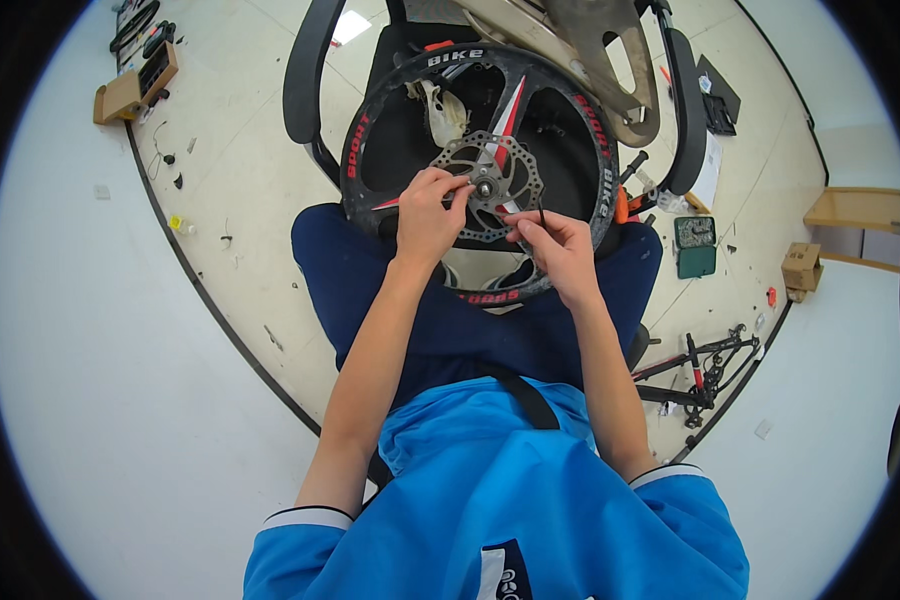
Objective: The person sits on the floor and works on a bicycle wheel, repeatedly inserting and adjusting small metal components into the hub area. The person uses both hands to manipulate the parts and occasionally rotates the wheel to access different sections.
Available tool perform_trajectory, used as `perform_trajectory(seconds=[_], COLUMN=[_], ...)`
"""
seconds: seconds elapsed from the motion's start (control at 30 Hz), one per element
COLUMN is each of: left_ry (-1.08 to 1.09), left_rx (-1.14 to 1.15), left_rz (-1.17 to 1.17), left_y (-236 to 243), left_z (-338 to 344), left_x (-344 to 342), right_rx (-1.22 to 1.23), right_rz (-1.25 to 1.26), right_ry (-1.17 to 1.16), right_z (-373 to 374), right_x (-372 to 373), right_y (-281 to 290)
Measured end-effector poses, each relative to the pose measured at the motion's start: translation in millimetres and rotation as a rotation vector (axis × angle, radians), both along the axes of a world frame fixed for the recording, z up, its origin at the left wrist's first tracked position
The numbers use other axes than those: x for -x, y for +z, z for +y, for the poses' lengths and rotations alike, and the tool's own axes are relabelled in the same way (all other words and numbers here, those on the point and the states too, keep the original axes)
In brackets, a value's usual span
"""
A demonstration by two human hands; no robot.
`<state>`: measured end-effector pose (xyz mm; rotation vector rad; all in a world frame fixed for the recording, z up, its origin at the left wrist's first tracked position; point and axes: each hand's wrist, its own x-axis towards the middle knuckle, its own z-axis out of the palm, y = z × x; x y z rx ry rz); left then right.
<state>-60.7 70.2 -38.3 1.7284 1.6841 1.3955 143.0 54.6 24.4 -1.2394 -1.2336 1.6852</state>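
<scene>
A bicycle wheel (412, 76) with a black rim and red-and-white accents lies flat across a black office chair seat and my knees. At its centre a silver perforated brake disc (532, 182) surrounds the hub axle (485, 188). My left hand (430, 222) is closed in a pinch at the disc's left side, close to the hub; whatever is between the fingertips is hidden. On the disc's lower right, my right hand (560, 258) pinches a thin dark rod (541, 203) that points upward. A crumpled whitish glove or bag (443, 113) shows between the wheel's spokes.
Chair armrests (305, 85) flank the wheel, and a beige chair back (570, 60) stands beyond it. An orange-handled tool (624, 207) sits right of the rim. On the floor are an opened green case (696, 262), a black bicycle frame (670, 393) and cardboard boxes (802, 266).
</scene>
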Motion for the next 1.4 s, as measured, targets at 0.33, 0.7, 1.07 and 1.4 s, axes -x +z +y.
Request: perform_trajectory(seconds=[0.33,0.7,1.07,1.4], left_ry=[0.004,0.021,0.024,0.028], left_rx=[0.143,0.076,0.061,-0.006], left_rz=[-0.106,-0.065,-0.08,-0.005], left_y=[11,4,-1,1], left_z=[1,2,1,0], left_x=[-1,-1,-2,-2], right_rx=[-0.022,-0.325,-0.533,-0.871], right_rz=[0.022,-0.232,-0.451,-0.606], right_ry=[-0.099,-0.045,0.022,0.171], right_z=[13,48,50,45], right_x=[8,38,46,52], right_y=[2,-8,-14,-4])
